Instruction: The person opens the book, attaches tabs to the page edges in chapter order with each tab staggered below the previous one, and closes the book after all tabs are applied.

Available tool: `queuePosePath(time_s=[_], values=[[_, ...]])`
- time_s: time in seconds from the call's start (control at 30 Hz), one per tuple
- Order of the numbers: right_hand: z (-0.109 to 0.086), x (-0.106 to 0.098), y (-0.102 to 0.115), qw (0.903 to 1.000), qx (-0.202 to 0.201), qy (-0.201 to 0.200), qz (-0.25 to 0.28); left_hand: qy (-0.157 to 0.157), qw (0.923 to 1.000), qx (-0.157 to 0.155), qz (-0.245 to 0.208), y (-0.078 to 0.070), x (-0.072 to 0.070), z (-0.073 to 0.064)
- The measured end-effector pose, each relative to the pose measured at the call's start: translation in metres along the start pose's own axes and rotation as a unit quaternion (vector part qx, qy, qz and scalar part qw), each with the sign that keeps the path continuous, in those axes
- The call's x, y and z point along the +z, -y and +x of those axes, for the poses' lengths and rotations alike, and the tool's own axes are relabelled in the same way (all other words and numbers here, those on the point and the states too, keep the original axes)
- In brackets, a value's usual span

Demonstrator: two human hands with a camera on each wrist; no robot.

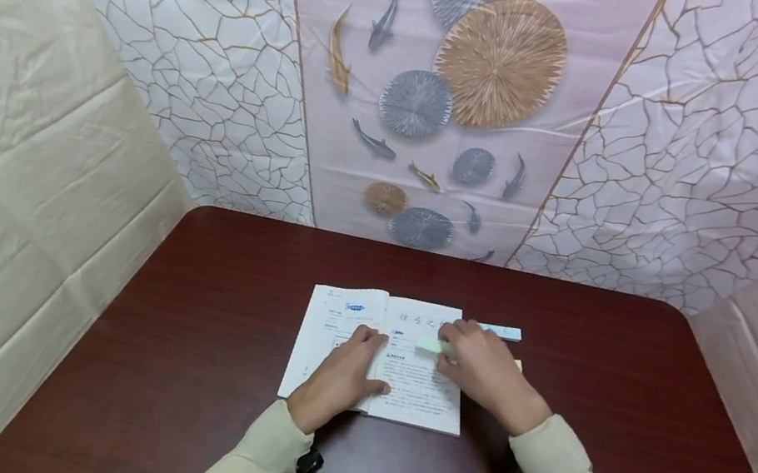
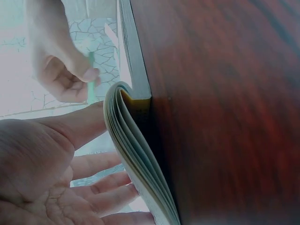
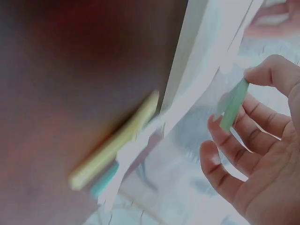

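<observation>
Seemingly flat left hand [image 1: 340,378] on book [image 1: 332,328], right hand [image 1: 482,363] pinching green strip [image 3: 233,105].

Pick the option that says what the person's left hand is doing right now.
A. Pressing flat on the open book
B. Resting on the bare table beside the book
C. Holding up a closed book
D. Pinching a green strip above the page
A: the left hand lies flat with straight fingers on the open book, holding its pages down.
</observation>
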State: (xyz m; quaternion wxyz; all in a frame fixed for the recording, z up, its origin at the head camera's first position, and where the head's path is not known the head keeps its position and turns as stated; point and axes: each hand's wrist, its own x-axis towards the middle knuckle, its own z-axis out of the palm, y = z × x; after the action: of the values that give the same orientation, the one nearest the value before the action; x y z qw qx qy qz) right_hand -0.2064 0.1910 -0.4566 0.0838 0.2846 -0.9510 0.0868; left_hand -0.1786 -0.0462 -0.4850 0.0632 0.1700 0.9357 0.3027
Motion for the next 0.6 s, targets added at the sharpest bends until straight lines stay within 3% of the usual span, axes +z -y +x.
queuePosePath(time_s=[0.2,0.37,0.6], values=[[0.015,-0.016,-0.046,0.9988,0.044,0.019,0.006,-0.001,1.0000,-0.003,0.006,0.002,-0.004,-0.001],[0.025,-0.013,-0.085,0.9880,0.114,0.079,0.068,0.000,1.0000,-0.002,0.007,0.002,-0.003,0.000],[0.033,-0.001,-0.110,0.9823,0.126,0.121,0.067,0.002,0.9999,0.004,0.014,0.002,0.000,0.001]])
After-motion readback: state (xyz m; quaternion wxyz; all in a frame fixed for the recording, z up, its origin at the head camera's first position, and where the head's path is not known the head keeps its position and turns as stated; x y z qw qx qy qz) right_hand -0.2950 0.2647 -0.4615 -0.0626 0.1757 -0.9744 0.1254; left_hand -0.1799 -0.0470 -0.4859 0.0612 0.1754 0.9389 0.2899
